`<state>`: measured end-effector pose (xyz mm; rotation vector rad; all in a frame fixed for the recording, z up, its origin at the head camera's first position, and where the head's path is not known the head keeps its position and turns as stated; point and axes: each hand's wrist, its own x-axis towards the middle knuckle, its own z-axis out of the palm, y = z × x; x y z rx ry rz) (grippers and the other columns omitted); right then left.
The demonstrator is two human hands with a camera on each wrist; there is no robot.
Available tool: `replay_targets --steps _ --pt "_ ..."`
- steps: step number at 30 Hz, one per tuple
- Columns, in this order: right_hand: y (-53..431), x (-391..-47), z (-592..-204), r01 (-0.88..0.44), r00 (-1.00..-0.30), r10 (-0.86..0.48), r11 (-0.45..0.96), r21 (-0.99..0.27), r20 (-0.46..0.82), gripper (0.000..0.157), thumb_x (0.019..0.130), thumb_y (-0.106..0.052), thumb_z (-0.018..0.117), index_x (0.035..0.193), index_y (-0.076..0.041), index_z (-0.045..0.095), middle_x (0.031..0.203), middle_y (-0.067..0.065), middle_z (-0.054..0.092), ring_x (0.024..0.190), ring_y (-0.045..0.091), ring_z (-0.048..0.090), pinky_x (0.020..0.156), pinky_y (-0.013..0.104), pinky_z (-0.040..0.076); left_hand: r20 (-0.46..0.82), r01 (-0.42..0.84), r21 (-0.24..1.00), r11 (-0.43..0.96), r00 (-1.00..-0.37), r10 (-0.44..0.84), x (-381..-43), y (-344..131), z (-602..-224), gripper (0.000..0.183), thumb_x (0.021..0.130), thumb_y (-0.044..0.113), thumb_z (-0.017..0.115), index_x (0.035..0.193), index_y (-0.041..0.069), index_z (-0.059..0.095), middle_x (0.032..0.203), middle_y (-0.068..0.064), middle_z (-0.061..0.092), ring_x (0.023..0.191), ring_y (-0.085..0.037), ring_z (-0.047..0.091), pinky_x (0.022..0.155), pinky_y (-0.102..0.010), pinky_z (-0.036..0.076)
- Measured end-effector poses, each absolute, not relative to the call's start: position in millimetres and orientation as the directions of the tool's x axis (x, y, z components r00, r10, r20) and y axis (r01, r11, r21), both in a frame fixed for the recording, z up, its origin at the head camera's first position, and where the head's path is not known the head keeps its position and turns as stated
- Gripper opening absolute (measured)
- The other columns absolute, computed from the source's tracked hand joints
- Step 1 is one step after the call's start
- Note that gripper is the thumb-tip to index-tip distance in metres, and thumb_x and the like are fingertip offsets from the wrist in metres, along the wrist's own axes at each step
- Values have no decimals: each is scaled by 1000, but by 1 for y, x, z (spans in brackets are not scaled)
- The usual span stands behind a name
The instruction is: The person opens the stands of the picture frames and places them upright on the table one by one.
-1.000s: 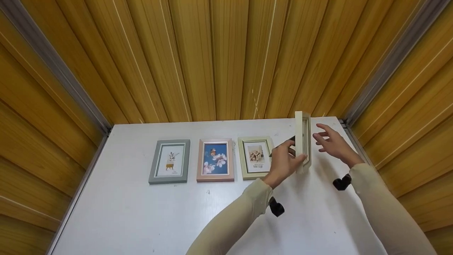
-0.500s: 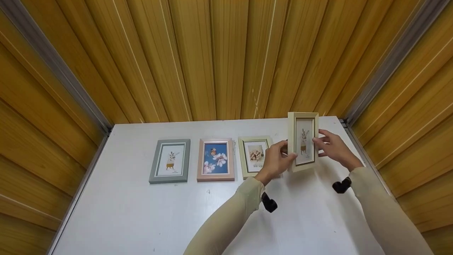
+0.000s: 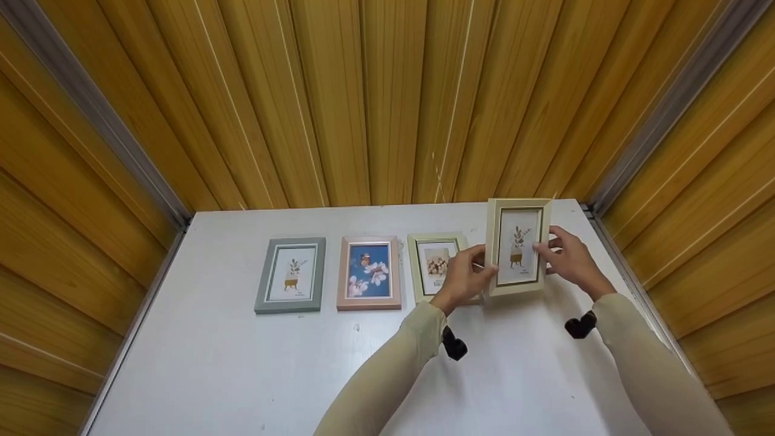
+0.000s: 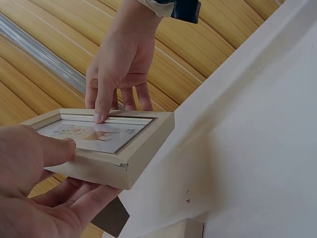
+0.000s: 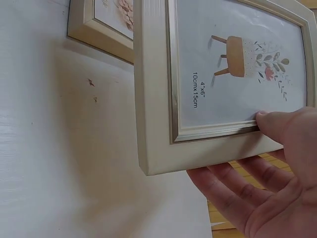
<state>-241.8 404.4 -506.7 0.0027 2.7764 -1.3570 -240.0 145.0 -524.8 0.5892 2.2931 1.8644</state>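
Note:
A cream picture frame [image 3: 522, 288] with a drawing of a plant in a legged pot is held up above the white surface at the right, its picture side toward the head view. My left hand [image 3: 465, 275] grips its left edge, thumb on the front and fingers behind. On the opposite edge my right hand [image 3: 569, 257] pinches it, the thumb lying over the inner border, as the right wrist view shows. A small chip marks one corner of the cream picture frame [image 4: 143, 158]. Part of a dark piece [image 4: 113, 217] shows behind it in the left wrist view.
Three more frames lie in a row on the white surface [image 3: 242, 375]: a grey-green frame [image 3: 261, 284], a pink frame [image 3: 369, 304] and a pale green frame [image 3: 415, 260] partly hidden by my left hand. Wood-look panels [image 3: 387, 103] rise behind and at both sides.
The cream picture frame has turned from edge-on to face the head view and shifted slightly left. My right hand, earlier apart from it, has taken hold of its right edge.

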Motion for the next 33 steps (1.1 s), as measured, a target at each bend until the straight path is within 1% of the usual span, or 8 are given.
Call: replay_targets --steps 7,12,16,19,23,26,29,33 --pt "406 -238 -507 25 -1000 31 622 -783 -7 53 106 -28 59 149 -3 43 122 30 63 103 41 67 74 45 62 138 208 961 180 -931 339 -242 150 -528 34 93 5 73 126 8 72 95 -1 73 82 -9 69 71 -19 56" --pt "407 -236 -509 18 -996 79 646 -763 44 53 105 -28 59 149 -3 43 122 30 63 98 39 69 72 43 62 135 191 960 205 -957 258 -243 155 -531 29 92 6 75 121 7 74 94 -3 75 80 -9 70 71 -19 55" --pt "407 -234 -510 -2 -988 113 677 -736 107 51 105 -26 60 147 -1 45 119 30 64 92 37 69 66 36 62 167 204 957 206 -969 182 -242 164 -534 28 92 5 74 121 6 74 98 -8 76 81 -12 72 71 -19 55" --pt "406 -234 -510 2 -981 142 687 -727 132 51 105 -26 60 147 0 45 119 30 65 91 37 69 61 27 59 188 210 957 198 -974 125 -240 171 -536 30 94 5 71 124 8 71 105 -6 75 84 -12 72 73 -20 56" --pt "403 -235 -509 14 -973 175 693 -721 149 52 105 -26 59 148 0 44 122 31 63 93 39 69 60 22 56 205 220 953 209 -975 91 -235 180 -536 37 99 6 65 136 9 64 117 -4 71 93 -12 70 80 -22 55" --pt "403 -235 -511 16 -965 197 709 -705 176 51 104 -24 60 147 0 45 122 32 63 94 40 69 64 29 57 181 200 953 227 -978 100 -231 187 -536 44 101 8 60 145 8 56 125 -8 70 102 -15 70 85 -26 56" --pt "402 -235 -513 20 -956 214 727 -686 199 49 104 -23 60 146 0 46 122 32 63 94 41 69 71 40 58 120 145 960 239 -986 117 -227 192 -535 50 103 12 57 152 7 49 137 -12 65 117 -20 67 95 -31 54" --pt "400 -236 -516 32 -950 231 739 -673 209 49 104 -21 59 145 1 46 123 31 61 96 42 67 79 51 56 38 73 963 260 -990 138 -225 196 -535 57 104 18 57 157 8 40 151 -12 52 137 -22 51 112 -34 42"
